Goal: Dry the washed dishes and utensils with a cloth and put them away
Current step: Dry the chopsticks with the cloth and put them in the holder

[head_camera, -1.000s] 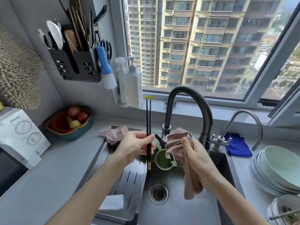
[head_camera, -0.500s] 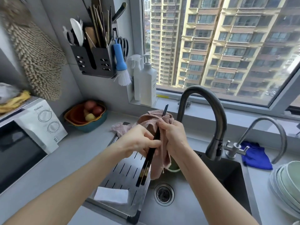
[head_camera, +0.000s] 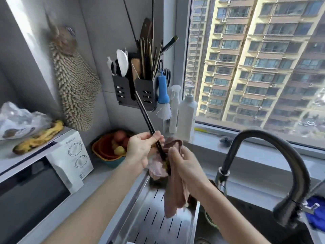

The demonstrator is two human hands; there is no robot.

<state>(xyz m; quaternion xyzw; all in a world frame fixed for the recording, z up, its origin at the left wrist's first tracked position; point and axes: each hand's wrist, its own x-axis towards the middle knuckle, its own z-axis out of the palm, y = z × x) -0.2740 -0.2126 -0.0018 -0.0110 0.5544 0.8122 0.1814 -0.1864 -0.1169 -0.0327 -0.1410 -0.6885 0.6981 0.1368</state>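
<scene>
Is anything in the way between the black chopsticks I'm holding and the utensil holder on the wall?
Nothing visible blocks them. The left hand holds the chopsticks, tips up at the utensil holder's front; the cloth in the right hand wraps their lower ends. The holder is crowded.

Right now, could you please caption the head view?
Left hand holds black chopsticks; right hand grips pink cloth around them.
</scene>
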